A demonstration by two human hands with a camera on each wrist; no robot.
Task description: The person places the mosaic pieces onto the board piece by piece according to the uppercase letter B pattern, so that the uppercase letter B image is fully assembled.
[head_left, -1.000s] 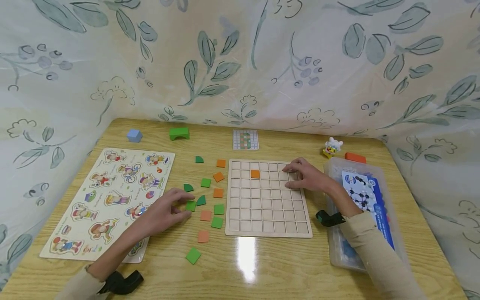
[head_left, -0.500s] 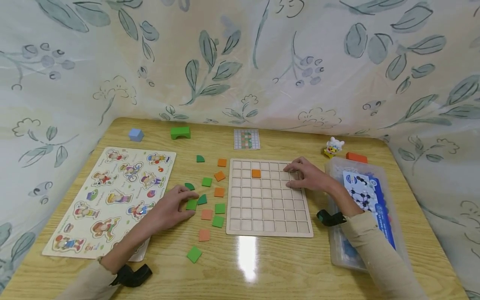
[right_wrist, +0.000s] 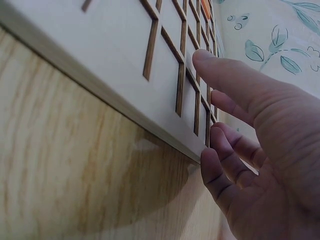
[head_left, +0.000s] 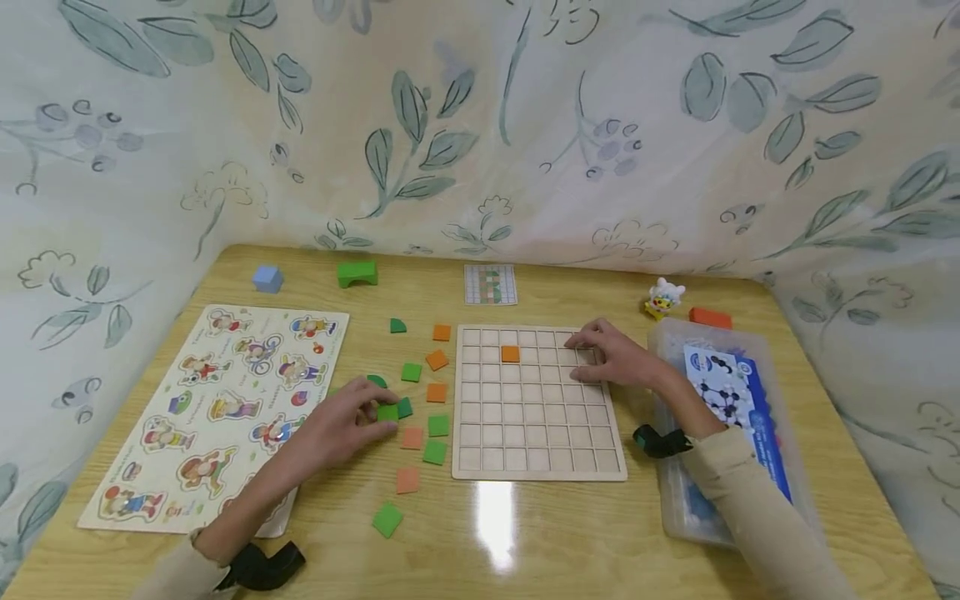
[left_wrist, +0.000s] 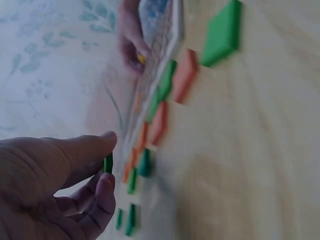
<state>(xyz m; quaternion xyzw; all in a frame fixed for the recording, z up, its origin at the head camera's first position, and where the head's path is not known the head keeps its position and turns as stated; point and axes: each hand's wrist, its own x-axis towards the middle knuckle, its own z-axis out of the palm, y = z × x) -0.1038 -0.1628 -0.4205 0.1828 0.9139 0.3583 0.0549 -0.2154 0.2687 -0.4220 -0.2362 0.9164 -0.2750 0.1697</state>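
Since a second ago, your left hand [head_left: 337, 427] has closed its thumb and fingers [left_wrist: 102, 142] on a green square tile [head_left: 387, 412], which it was only reaching for before; your right hand [head_left: 611, 357] has stayed where it was.

Your left grip now pinches the green square tile between thumb and fingertips, just above the wooden surface [head_left: 525, 533], to the left of the grid board [head_left: 537, 403]. The left wrist view shows the tile edge-on between thumb and forefinger. Other tiles lie close around it: a green quarter-circle piece [head_left: 405, 407] just beside it, an orange tile [head_left: 411, 437] nearby, and more green and orange tiles scattered between your hand and the board.

Your right hand rests on the upper right part of the grid board, fingers spread and fairly straight, holding nothing. One orange square [head_left: 510, 354] sits in a cell near the board's top row, well apart from that hand.

A picture puzzle [head_left: 217, 400] lies under your left forearm. A clear plastic box [head_left: 712, 417] sits beside your right arm. A small pattern card [head_left: 491, 284] lies beyond the board.
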